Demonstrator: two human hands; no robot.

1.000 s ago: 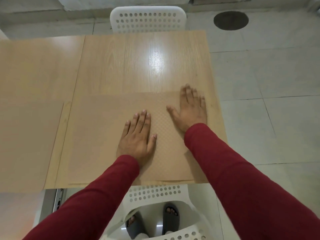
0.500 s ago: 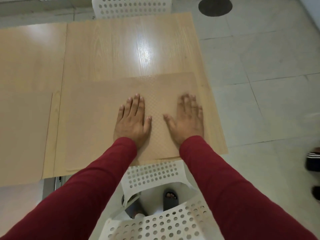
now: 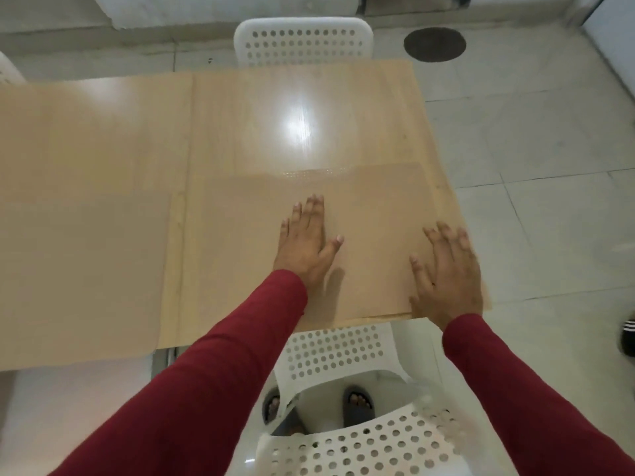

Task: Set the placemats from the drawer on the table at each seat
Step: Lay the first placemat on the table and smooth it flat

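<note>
A tan textured placemat [image 3: 240, 255] lies flat on the near right part of the wooden table [image 3: 302, 108]. My left hand [image 3: 307, 245] rests palm down on the middle of that placemat, fingers spread. At the placemat's right edge near the table corner is my right hand [image 3: 446, 273], fingers apart, holding nothing. Another tan placemat [image 3: 79, 280] lies on the near left part of the table.
A white perforated chair [image 3: 302, 41] stands at the table's far side. A second white perforated chair [image 3: 343, 400] is tucked under the near edge below my arms. Tiled floor with a dark round patch [image 3: 434, 44] lies to the right.
My right hand has slid right, from the middle of the placemat to its right edge. My left hand has stayed flat on the placemat. The view has shifted.
</note>
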